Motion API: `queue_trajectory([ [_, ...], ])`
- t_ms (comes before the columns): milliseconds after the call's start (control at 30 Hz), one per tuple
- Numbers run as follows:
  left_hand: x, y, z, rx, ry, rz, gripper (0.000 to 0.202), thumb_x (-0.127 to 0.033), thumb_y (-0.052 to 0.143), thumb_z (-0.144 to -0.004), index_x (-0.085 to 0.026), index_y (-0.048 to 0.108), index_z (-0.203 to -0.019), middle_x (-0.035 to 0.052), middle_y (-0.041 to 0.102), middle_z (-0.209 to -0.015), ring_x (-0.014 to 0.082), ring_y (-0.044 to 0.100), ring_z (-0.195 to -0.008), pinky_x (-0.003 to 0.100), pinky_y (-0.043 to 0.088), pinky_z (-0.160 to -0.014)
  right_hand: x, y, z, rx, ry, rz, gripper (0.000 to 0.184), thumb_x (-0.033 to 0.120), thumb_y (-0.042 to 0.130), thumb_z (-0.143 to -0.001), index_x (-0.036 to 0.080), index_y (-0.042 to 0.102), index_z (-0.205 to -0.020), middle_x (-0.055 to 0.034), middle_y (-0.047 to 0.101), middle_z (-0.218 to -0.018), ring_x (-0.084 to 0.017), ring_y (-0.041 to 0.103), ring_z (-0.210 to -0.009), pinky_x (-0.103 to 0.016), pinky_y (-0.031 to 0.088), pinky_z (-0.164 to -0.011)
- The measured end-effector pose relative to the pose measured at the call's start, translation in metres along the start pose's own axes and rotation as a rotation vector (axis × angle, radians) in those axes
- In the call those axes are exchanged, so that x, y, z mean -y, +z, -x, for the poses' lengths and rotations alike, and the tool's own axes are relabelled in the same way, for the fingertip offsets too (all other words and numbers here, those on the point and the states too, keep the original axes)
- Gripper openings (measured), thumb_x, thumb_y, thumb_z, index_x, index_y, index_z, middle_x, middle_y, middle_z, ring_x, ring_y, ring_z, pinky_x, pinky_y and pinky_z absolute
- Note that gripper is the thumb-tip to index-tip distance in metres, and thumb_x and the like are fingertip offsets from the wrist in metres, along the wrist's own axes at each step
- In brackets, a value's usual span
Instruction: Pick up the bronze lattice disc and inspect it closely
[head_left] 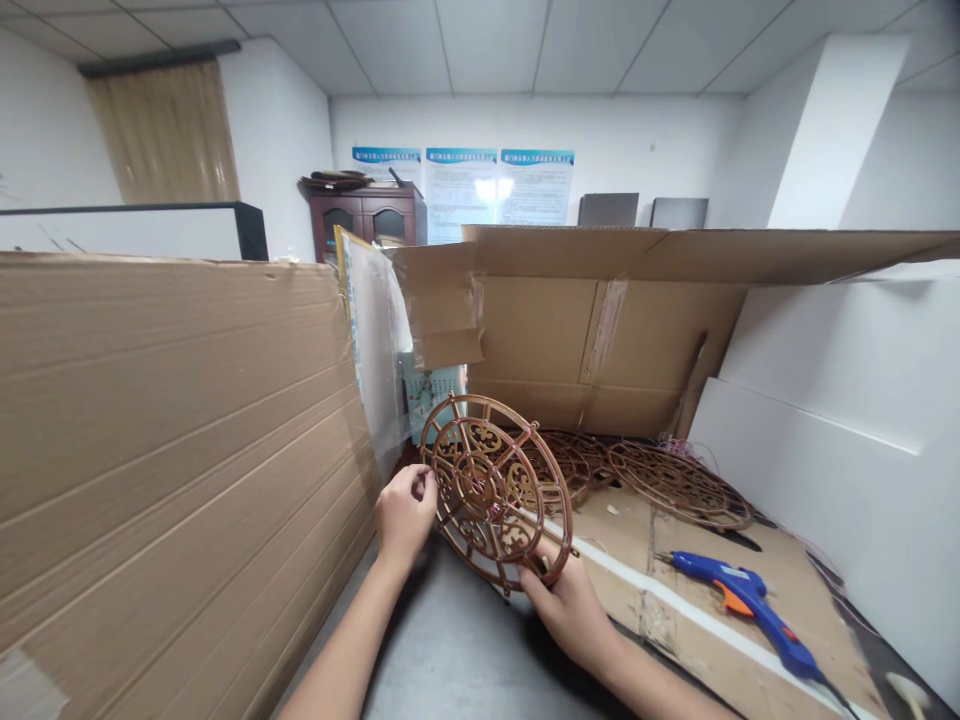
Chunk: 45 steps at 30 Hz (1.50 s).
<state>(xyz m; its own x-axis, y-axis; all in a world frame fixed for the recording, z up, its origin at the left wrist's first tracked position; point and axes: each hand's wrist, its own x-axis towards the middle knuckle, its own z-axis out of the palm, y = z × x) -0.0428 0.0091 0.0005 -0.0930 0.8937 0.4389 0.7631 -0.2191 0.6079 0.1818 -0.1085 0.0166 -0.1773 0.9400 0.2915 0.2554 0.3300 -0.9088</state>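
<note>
My right hand (566, 600) grips the lower rim of a round bronze-brown openwork disc (480, 480), thumb on the near side. The disc is tilted upright above the grey table, with rings, spokes and scroll ornaments, and small lugs around its rim. My left hand (405, 515) is closed in a pinch at the disc's left edge. Whether it grips the rim or something small is hidden by the fingers. To the right, a blue glue gun (750, 600) with an orange trigger lies on a cardboard sheet (622, 540).
More brown openwork discs (682, 480) lie behind on the cardboard. A tall cardboard panel (172, 450) stands at the left, a propped cardboard box (540, 330) at the back, and white boards (840, 400) at the right. A cord runs from the glue gun toward the front.
</note>
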Motion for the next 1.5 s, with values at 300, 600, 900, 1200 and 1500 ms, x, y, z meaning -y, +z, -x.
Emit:
queue_trajectory([
  [300, -0.004, -0.007, 0.001, -0.062, 0.05, -0.073, 0.024, -0.036, 0.061, -0.094, -0.015, 0.063, -0.082, -0.0035, 0.057, -0.07, 0.0102, 0.053, -0.063, 0.027, 0.048, -0.065, -0.005, 0.001, 0.002, 0.0, 0.013, 0.044, 0.032, 0.013, 0.049, -0.094, 0.021, 0.071, -0.116, -0.004, 0.071, -0.09, -0.021, 0.063, -0.081, -0.034, 0.052, -0.089],
  [600, -0.001, -0.013, -0.001, -0.009, 0.142, -0.21, 0.017, -0.029, 0.06, -0.093, -0.015, 0.063, -0.083, -0.0028, 0.058, -0.074, 0.0105, 0.05, -0.064, 0.025, 0.04, -0.062, -0.005, 0.002, 0.001, -0.007, -0.002, 0.069, 0.025, 0.013, 0.048, -0.094, 0.02, 0.07, -0.103, -0.0021, 0.063, -0.081, -0.018, 0.057, -0.076, -0.03, 0.05, -0.084],
  [900, -0.003, -0.023, -0.008, 0.056, 0.173, -0.222, 0.02, -0.032, 0.054, -0.093, -0.02, 0.062, -0.079, -0.0028, 0.055, -0.074, 0.0106, 0.049, -0.063, 0.025, 0.029, -0.059, 0.003, 0.0, -0.004, -0.004, -0.042, 0.036, 0.029, 0.009, 0.048, -0.092, 0.021, 0.071, -0.106, -0.0017, 0.067, -0.086, -0.018, 0.062, -0.085, -0.026, 0.048, -0.078],
  [1200, -0.003, -0.02, -0.013, 0.063, 0.13, -0.109, 0.02, -0.036, 0.052, -0.09, -0.021, 0.062, -0.08, -0.0034, 0.051, -0.071, 0.011, 0.05, -0.064, 0.024, 0.032, -0.063, 0.009, -0.003, -0.01, -0.045, -0.066, -0.026, 0.032, 0.004, 0.049, -0.089, 0.021, 0.072, -0.104, -0.0011, 0.067, -0.091, -0.017, 0.059, -0.086, -0.026, 0.047, -0.079],
  [1500, -0.005, -0.012, -0.015, 0.014, 0.027, 0.013, 0.021, -0.039, 0.054, -0.083, -0.021, 0.063, -0.076, -0.0022, 0.052, -0.069, 0.0126, 0.048, -0.062, 0.026, 0.034, -0.063, 0.012, -0.006, -0.013, -0.066, -0.081, -0.04, 0.033, 0.003, 0.047, -0.085, 0.021, 0.071, -0.099, -0.001, 0.066, -0.092, -0.017, 0.059, -0.086, -0.026, 0.047, -0.083],
])
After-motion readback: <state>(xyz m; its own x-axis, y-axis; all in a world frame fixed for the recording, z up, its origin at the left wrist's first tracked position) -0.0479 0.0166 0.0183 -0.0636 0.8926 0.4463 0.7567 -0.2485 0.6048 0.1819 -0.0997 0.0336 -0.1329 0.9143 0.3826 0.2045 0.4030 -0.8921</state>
